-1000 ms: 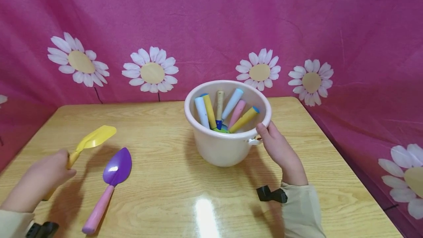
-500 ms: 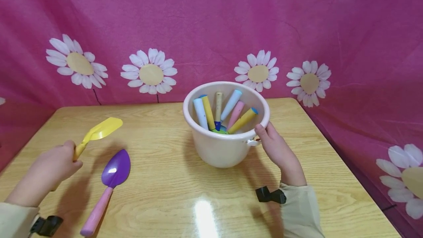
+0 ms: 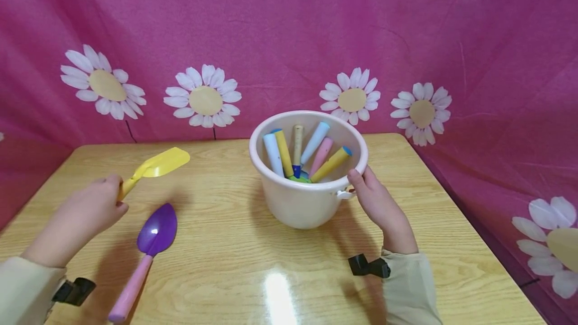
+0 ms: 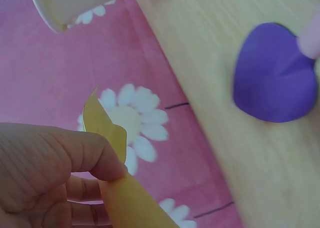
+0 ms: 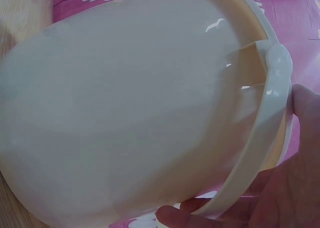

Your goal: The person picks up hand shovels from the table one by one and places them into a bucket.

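Observation:
My left hand (image 3: 90,210) grips the yellow handle of a small toy shovel (image 3: 168,162) and holds it above the table, blade pointing right and away. In the left wrist view, the thumb presses along the yellow handle (image 4: 131,203). Below that hand lies a trowel with a purple blade (image 3: 158,228) and a pink handle (image 3: 132,287). My right hand (image 3: 381,207) holds a pale bucket (image 3: 300,209) by its rim, thumb on top. The right wrist view shows fingers about the bucket's white bail handle (image 5: 260,138).
Inside the bucket stand several tool handles, including a yellow handle (image 3: 331,164), a pink handle (image 3: 321,155) and a light blue handle (image 3: 273,154). The wooden table (image 3: 217,265) meets a pink cloth (image 3: 280,24) printed with daisies at its back.
My left hand has moved right and away with the yellow shovel, toward the bucket. My right hand, the bucket and the purple trowel stay in place.

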Demonstrator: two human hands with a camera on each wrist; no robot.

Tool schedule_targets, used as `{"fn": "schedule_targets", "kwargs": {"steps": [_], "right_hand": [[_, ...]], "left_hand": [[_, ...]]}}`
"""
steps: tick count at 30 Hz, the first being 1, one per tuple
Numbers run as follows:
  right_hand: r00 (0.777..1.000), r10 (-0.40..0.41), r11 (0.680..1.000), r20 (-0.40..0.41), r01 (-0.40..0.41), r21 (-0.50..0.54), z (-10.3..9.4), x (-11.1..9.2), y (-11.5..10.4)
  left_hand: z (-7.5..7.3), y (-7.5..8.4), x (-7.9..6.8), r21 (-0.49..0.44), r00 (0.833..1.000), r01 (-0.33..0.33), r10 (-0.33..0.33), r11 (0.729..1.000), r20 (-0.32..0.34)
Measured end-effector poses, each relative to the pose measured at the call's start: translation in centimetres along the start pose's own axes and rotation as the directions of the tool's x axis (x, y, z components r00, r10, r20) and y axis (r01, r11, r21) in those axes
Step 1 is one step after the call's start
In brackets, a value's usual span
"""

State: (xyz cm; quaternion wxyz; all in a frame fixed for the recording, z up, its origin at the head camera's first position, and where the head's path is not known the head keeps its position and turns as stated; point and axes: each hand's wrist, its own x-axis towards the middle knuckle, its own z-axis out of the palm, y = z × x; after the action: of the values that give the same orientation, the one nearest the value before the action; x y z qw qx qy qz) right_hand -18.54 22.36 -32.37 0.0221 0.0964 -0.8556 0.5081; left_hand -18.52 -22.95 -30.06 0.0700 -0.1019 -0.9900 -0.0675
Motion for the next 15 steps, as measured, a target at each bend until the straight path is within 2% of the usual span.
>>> {"fn": "schedule_targets", "kwargs": {"steps": [8,15], "right_hand": [[1.0,0.0,1.0,-0.014,0.0,-0.007,0.0,0.2,0.2],[1.0,0.003,1.0,-0.02,-0.004,-0.021,-0.1,0.1,0.2]], "left_hand": [[-2.0,3.0,1.4,0.057,0.995,-0.071,0.075,0.996,-0.064],[-3.8,5.7,2.5,0.102,0.976,-0.139,0.153,0.985,-0.154]]}}
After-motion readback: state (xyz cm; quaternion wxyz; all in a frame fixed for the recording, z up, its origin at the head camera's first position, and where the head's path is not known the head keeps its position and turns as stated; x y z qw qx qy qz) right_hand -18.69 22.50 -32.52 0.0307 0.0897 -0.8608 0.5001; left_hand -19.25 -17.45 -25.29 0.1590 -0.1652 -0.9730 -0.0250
